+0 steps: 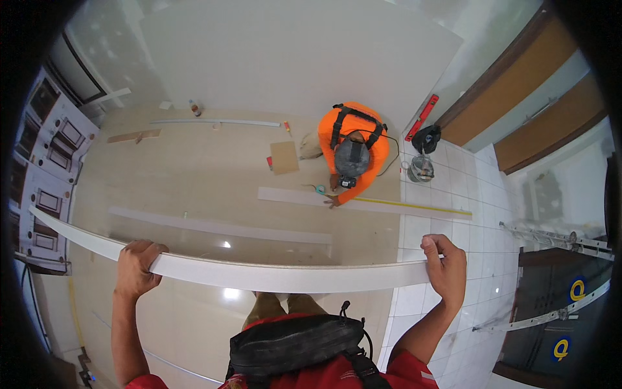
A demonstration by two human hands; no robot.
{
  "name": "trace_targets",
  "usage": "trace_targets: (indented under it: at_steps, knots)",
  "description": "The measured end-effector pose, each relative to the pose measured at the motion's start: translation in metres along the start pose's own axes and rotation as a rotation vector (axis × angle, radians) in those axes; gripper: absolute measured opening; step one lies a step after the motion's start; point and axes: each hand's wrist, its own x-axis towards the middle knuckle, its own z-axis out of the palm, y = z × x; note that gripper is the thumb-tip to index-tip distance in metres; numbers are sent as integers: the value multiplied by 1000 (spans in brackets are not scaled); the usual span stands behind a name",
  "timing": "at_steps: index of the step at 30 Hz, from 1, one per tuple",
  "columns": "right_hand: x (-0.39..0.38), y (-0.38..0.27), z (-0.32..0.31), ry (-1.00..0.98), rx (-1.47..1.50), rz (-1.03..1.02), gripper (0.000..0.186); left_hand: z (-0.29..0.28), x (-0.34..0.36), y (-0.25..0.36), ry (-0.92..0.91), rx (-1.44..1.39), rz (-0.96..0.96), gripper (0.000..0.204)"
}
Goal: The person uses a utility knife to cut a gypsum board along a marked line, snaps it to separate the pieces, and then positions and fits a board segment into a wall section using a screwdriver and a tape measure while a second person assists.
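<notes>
A long, narrow white board strip [278,275] is held up in front of my body, running from the far left across to my right. My left hand [137,267] is closed round it left of the middle, thumb on top. At its right end, my right hand [447,266] is curled round the edge, with the fingers partly hidden. Beyond it a co-worker in an orange top [355,139] crouches over another white strip [285,196] on the floor. A yellow tape measure [414,205] lies stretched along that strip, under the co-worker's hands.
Another pale strip [220,226] lies on the floor beyond my board. A brown cardboard piece [284,157], a metal profile [220,122] and a bottle [195,108] are farther off. On the right are a bucket [421,170], a red spirit level [422,118] and a ladder [557,240].
</notes>
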Motion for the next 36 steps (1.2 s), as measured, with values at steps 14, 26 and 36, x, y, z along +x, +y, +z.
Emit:
trace_targets:
  at_steps: [14, 26, 36]
  knots:
    - [-3, -7, -3, -131, -161, 76, 40, -4, -7, -1, -11, -16, -10, 31]
    - [-3, -9, -3, -125, -167, 95, 40, -4, -8, 0, -18, -17, -5, 30]
    - [-6, -10, -2, -117, -172, 89, 41, -2, -11, -2, -8, 9, -17, 30]
